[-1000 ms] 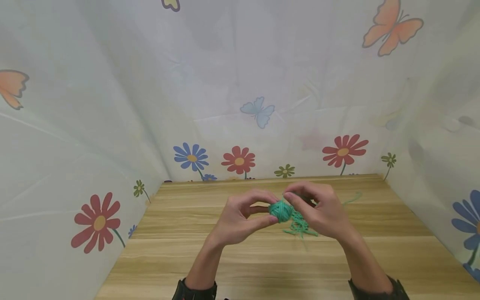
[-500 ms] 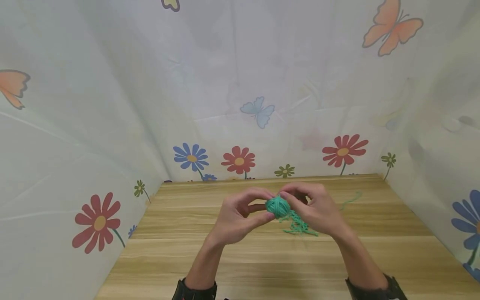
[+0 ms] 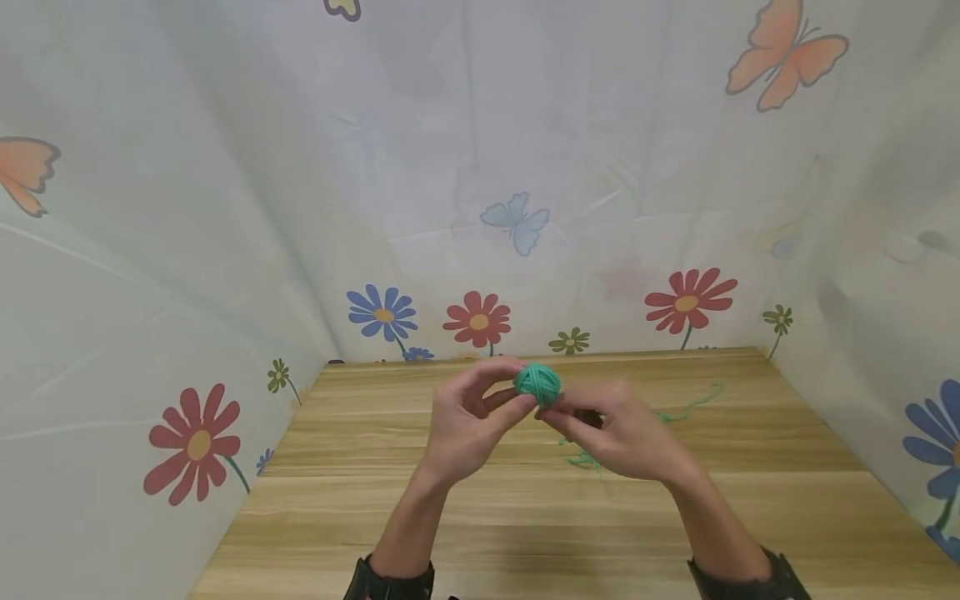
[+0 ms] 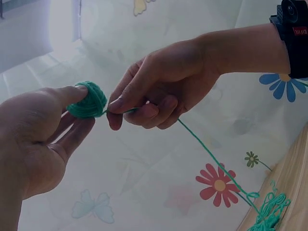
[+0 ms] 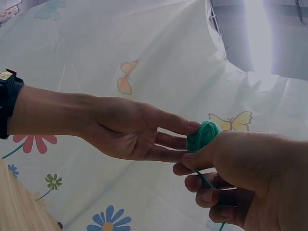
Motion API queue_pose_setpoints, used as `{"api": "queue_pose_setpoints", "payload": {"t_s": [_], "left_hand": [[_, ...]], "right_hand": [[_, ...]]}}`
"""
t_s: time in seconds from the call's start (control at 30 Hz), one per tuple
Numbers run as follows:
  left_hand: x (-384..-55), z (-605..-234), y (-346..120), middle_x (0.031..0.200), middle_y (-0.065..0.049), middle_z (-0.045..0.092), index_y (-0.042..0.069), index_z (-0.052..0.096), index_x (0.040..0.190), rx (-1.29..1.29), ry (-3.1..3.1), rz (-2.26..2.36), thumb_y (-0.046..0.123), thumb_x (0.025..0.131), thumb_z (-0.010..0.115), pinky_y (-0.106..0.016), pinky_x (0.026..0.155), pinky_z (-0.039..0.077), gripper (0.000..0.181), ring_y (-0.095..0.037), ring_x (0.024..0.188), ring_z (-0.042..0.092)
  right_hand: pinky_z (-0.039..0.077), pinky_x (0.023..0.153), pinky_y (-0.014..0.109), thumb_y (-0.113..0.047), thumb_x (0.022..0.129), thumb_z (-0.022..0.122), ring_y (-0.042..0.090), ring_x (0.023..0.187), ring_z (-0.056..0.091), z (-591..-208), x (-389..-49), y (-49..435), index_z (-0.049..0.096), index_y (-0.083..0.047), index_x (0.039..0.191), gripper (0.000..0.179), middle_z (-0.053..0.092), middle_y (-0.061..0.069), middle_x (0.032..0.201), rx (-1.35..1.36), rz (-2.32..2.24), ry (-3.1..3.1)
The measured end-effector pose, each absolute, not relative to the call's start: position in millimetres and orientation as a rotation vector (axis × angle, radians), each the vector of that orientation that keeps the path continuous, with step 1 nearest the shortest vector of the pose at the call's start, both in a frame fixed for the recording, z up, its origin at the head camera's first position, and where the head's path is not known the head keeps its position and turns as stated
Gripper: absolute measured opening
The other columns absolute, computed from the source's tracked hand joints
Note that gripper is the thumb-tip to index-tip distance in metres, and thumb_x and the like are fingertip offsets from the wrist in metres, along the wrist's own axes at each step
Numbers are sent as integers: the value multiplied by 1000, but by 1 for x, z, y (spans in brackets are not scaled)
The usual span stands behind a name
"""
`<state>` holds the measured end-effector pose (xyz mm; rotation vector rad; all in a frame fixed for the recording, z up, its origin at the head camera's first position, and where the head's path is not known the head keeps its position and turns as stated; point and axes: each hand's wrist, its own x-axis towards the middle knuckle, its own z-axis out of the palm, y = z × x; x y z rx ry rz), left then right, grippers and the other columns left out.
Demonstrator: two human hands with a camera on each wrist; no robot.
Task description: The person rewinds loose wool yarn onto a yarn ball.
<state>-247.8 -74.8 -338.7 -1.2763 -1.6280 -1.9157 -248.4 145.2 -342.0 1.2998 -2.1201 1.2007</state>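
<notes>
Left fingers (image 4: 77, 136) clamped on a green yarn ball (image 3: 537, 383), right fingers (image 4: 145, 114) pinched together on its strand (image 4: 206, 149)

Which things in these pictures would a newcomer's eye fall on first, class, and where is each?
Probably the green yarn ball first, held by the left hand above the wooden table, with the right hand pinching the yarn strand beside it. The left wrist view shows that strand running down to a loose yarn heap. Behind hangs a pale sheet printed with colourful flowers and butterflies.
</notes>
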Motion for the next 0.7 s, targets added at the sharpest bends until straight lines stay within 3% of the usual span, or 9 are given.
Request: {"api": "queue_pose_setpoints", "payload": {"t_s": [0.23, 0.5, 0.7], "left_hand": [[-248, -338, -74, 115, -30, 64, -17, 62, 118, -1195, -1681, -1865, -23, 85, 68, -52, 96, 58, 35, -36, 110, 65], [-250, -339, -72, 114, -28, 66, -16, 63, 118, -1243, -1711, -1824, -22, 85, 70, -51, 94, 59, 34, -33, 110, 66], [-249, -340, -72, 113, -25, 69, -13, 65, 118, -1306, -1724, -1808, -20, 85, 72, -51, 90, 61, 35, -31, 108, 66]], "right_hand": [[48, 46, 18, -4, 96, 71, -1, 56, 48, -335, -235, 144, 79, -17, 99, 16, 58, -11, 69, 1391, 1137, -2167], [37, 38, 20, 19, 80, 74, 1, 54, 42, -324, -223, 146, 75, -11, 96, 34, 55, -7, 67, 1400, 1182, -1954], [30, 34, 19, 20, 79, 74, 0, 49, 37, -324, -222, 149, 75, -9, 98, 34, 53, -8, 65, 1300, 1221, -1936]]}}
